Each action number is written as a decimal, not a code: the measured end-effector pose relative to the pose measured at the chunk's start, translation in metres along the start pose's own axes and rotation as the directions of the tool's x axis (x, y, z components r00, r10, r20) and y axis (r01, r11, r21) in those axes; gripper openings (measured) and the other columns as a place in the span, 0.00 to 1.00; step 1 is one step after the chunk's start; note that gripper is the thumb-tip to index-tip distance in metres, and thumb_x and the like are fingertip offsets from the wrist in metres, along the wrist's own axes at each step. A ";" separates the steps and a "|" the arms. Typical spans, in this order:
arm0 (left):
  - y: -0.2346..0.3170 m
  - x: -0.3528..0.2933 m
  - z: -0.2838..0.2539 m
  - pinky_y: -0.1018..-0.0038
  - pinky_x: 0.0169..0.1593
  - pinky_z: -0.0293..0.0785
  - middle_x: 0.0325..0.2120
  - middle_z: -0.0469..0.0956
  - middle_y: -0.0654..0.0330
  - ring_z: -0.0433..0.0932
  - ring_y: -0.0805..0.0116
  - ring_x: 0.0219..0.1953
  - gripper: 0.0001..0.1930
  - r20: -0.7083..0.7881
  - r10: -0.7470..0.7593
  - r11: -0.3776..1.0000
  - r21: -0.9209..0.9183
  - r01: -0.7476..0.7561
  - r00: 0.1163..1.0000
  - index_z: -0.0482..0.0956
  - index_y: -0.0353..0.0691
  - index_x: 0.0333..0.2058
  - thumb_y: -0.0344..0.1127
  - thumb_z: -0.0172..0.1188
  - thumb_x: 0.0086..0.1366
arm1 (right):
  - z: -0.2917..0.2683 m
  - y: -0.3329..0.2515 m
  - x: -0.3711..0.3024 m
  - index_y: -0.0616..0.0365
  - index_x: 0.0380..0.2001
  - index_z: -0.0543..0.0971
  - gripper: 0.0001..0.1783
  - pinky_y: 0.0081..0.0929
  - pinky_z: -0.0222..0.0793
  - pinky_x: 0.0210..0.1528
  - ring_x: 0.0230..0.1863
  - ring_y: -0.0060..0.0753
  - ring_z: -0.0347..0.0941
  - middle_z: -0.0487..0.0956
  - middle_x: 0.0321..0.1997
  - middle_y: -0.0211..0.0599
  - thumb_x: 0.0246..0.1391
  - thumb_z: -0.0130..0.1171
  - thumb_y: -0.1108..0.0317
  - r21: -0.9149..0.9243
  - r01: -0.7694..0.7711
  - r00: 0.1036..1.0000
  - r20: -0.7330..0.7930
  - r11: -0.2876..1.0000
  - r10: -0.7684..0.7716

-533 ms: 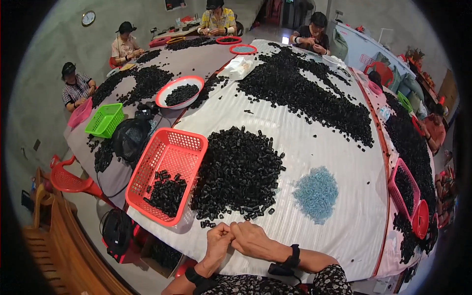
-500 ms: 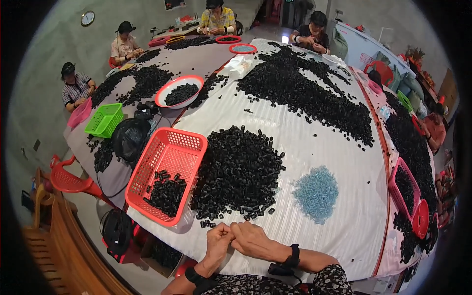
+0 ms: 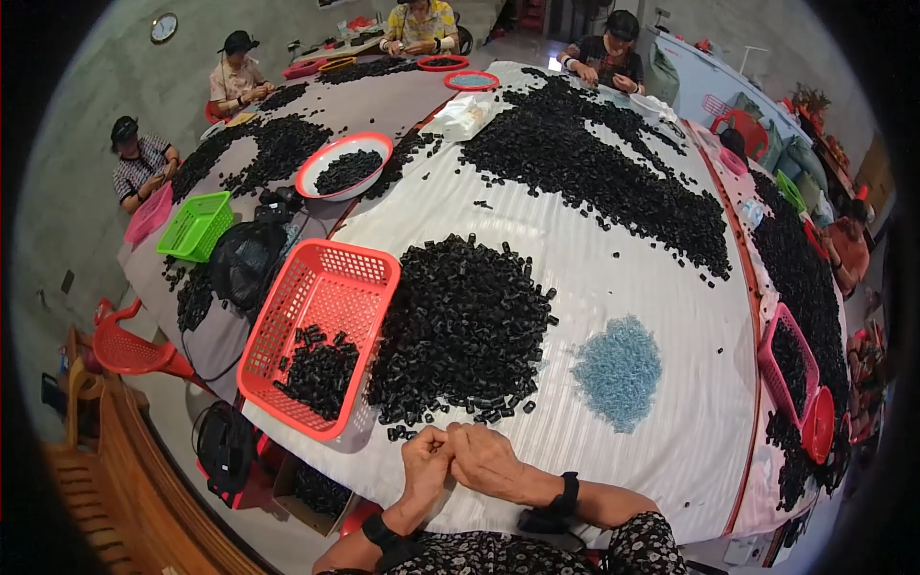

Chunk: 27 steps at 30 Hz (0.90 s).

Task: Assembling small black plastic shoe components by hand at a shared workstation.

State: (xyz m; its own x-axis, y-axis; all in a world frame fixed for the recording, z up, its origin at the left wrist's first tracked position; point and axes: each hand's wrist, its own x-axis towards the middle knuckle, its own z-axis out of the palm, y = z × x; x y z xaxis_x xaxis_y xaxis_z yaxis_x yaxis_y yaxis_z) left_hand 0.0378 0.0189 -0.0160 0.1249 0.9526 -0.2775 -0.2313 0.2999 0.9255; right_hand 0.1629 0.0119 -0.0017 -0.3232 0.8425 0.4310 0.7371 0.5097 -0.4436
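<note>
Head view: a long table under a white cloth [image 3: 613,287], seen from above the person's own forearms at the lower edge.
Left hand [image 3: 425,463]: fingers curled in, fingertips pressed against those of the other hand; whatever it pinches is too small to make out.
Right hand [image 3: 489,460]: knuckles up, fingers bent and closed toward the left hand, touching it; a black wristband [image 3: 565,494] sits on its wrist.
Place of the hands: at the near edge of the cloth, just below the closest heap.
Nearest heap [image 3: 465,326]: small black cylindrical parts piled on the cloth, its lower fringe lying just beside the fingertips.
Red basket [image 3: 321,331]: rectangular, plastic, set to the left of the heap and touching it, hanging partly over the table edge; a smaller batch of the same black parts lies in its near end.
Blue pile [image 3: 619,370]: pale blue small pieces on the cloth, right of the black heap and apart from it.
Far heap [image 3: 594,163]: a broad spread of black parts across the far half of the table.
Pink tray [image 3: 788,359]: at the right edge, holding black parts.
Red-rimmed bowl [image 3: 343,165]: on the neighbouring table at left, black parts inside.
Green basket [image 3: 195,225]: further left.
Other people: four seated around the far ends of the tables.
</note>
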 end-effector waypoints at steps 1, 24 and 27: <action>0.000 0.001 -0.001 0.85 0.25 0.62 0.20 0.71 0.68 0.66 0.84 0.22 0.05 -0.004 -0.009 1.000 0.027 0.009 1.000 0.72 0.35 0.23 0.22 0.56 0.58 | -0.001 0.001 0.001 0.61 0.31 0.67 0.15 0.28 0.68 0.23 0.24 0.34 0.67 0.66 0.22 0.36 0.37 0.56 0.71 -0.014 -0.002 1.000 0.001 1.000 0.002; 0.114 0.035 -0.064 0.83 0.35 0.68 0.30 0.73 0.65 0.70 0.80 0.30 0.09 -0.054 0.468 0.797 0.456 -0.395 0.882 0.75 0.33 0.38 0.22 0.55 0.58 | -0.083 0.126 -0.004 0.61 0.30 0.69 0.08 0.38 0.64 0.34 0.33 0.45 0.65 0.67 0.29 0.43 0.42 0.48 0.78 -0.254 -0.288 0.955 -0.140 0.923 0.260; 0.128 0.056 -0.096 0.78 0.36 0.69 0.31 0.73 0.60 0.71 0.74 0.31 0.13 -0.039 0.610 0.588 0.691 -0.420 0.791 0.72 0.30 0.42 0.23 0.56 0.57 | -0.077 0.143 -0.003 0.60 0.27 0.69 0.07 0.36 0.63 0.34 0.34 0.43 0.64 0.67 0.29 0.41 0.40 0.50 0.79 -0.425 -0.222 0.975 -0.072 0.877 0.212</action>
State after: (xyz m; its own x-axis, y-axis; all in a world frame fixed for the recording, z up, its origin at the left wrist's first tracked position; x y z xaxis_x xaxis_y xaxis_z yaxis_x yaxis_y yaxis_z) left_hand -0.0778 0.1154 0.0618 -0.0796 0.9388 0.3351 0.4782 -0.2590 0.8392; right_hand 0.3150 0.0691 -0.0055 -0.1160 0.9168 0.3822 0.9709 0.1858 -0.1510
